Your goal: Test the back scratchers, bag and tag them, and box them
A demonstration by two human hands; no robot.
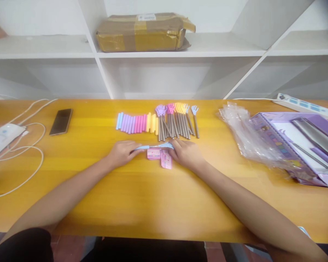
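Between my two hands lies a light-blue back scratcher (153, 146), held level above the table. My left hand (122, 153) is closed around its blue handle end. At the other end, my right hand (187, 153) pinches the blue claw head. Just below it are pink printed labels: a small stack (153, 154) and a single label (166, 160) beside my right fingers. Beyond my hands is a row of coloured handle sleeves (131, 124) in blue, purple, pink and yellow. Right of them lie several metal back scratcher rods (180, 123) with coloured claw heads.
Clear plastic bags (240, 134) and an open purple box (278, 142) with rods in it lie at the right. A phone (61, 122), white cables (42, 156) and a power strip (7, 136) are at the left. A taped parcel (142, 34) sits on the shelf.
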